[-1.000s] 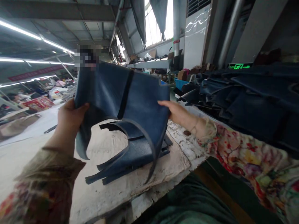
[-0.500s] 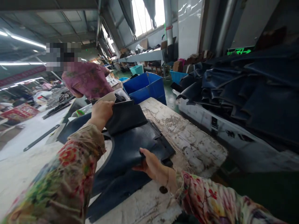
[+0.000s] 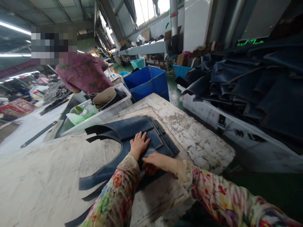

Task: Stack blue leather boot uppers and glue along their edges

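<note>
Several dark blue leather pieces with curved strip-like arms lie layered on a cream-covered table. My left hand rests flat on the stack, fingers spread, near a folded-over section. Close beside it, my right hand is at the near side of the stack with its fingers curled in. What those fingers pinch, if anything, is hidden beneath the hand. The squared ends of the pieces line up in steps to the right of my hands.
A white crate with a green-and-white bag and rolled beige pieces stands beyond the leather. Behind it are a blue bin and a person in a purple top. On the right, a white container is heaped with dark blue leather.
My left hand has left the far, lifted leather and come nearer, flat on the stack; that leather now lies down. My right hand's fingers have curled in. The view shifted slightly.
</note>
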